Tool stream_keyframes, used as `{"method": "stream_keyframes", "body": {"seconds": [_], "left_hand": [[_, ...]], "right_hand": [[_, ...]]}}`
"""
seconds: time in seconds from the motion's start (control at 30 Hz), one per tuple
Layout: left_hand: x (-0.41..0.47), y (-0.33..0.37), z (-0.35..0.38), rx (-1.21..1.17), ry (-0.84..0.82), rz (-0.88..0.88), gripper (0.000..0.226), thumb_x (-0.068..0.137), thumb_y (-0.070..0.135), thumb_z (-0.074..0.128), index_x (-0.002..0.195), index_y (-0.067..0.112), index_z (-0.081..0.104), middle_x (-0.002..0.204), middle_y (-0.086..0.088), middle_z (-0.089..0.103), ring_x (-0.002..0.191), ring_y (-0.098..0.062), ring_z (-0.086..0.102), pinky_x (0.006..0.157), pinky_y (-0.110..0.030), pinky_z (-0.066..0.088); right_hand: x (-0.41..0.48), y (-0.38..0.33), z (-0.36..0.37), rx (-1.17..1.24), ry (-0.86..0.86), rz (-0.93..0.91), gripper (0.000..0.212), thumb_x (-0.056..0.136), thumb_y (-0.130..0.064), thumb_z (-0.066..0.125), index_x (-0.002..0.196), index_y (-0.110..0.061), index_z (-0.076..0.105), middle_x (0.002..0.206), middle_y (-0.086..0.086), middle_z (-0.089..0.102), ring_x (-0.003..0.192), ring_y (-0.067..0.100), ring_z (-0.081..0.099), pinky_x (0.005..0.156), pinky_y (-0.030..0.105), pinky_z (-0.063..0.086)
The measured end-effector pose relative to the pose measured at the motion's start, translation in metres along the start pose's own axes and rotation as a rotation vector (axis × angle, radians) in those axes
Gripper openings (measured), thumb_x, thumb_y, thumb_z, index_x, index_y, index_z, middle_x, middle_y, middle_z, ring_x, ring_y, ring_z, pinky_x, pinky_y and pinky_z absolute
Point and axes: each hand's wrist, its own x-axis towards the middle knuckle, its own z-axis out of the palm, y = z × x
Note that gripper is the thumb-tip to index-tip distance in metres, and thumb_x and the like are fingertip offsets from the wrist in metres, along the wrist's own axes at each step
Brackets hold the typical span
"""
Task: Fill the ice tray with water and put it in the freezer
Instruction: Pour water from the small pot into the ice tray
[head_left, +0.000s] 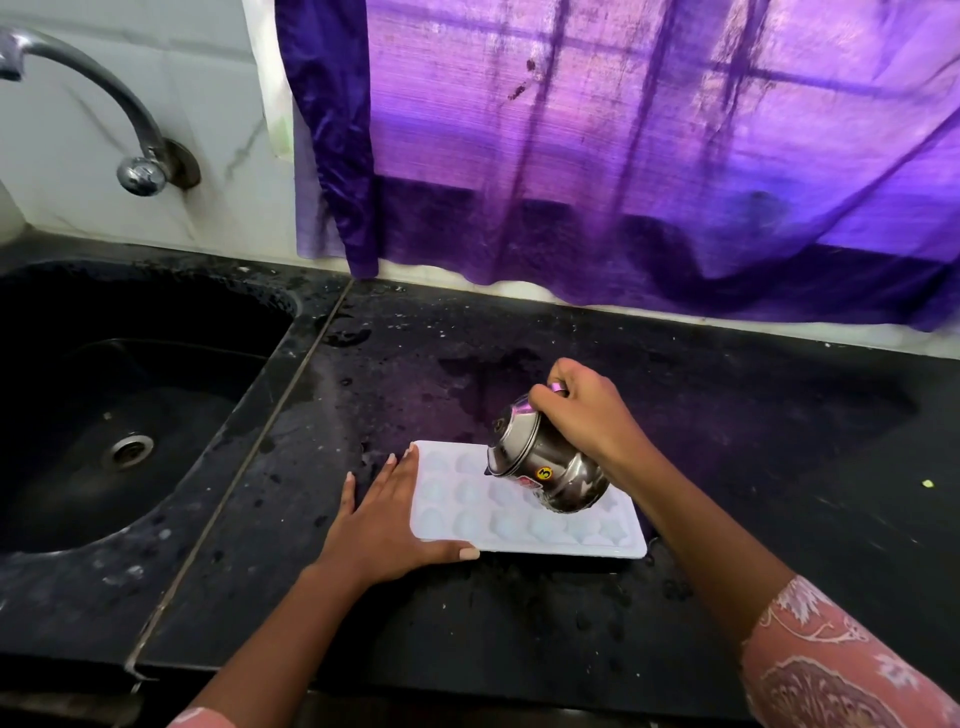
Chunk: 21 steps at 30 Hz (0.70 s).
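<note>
The white rectangular plastic ice tray (467, 501) is lying flat on the black speckled stone bench (519, 634), just to the right of the sink, with its rounded cups facing up. And right over it a small shiny steel pot (556, 467) with a yellow sticker and a red one is hanging on a slant. Its narrow end is tipping to the left above the far cups and its round belly is sitting low over the middle ones. Whether belly and tray are touching, I cannot tell, nor whether water is running out.

The right hand (576, 400) is gripping the pot's upper part from above, fingers curled tight round the metal, and a pink patterned sleeve (831, 670) is showing at the near right corner.

The left hand (389, 519) is lying flat and wide, fingers straight and together. They are running along the tray's left short edge, tips up by its far left corner. The thumb is stretching along the near long edge, touching it.

Drops and wet patches are glinting across the bench. To the left the black moulded sink (249, 395) is showing its round metal drain (127, 451), and the curved chrome tap (104, 88) is jutting from the white tiled wall (197, 62) above. A purple curtain (649, 156) is hanging behind, light glowing through it, hem reaching down to the bench's back edge.
</note>
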Motion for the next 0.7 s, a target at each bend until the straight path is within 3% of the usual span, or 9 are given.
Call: {"method": "stream_keyframes", "body": {"seconds": [0.7], "left_hand": [[0.001, -0.002, 0.004, -0.018, 0.045, 0.009, 0.139, 0.037, 0.097, 0.036, 0.147, 0.027, -0.014, 0.156, 0.016, -0.009, 0.14, 0.0, -0.013, 0.111, -0.044, -0.018]], "right_hand": [[0.006, -0.011, 0.014, -0.167, -0.1, -0.106, 0.032, 0.082, -0.013, 0.053, 0.06, -0.019, 0.03, 0.061, -0.003, 0.041, 0.055, 0.011, 0.033, 0.05, 0.025, 0.028]]}}
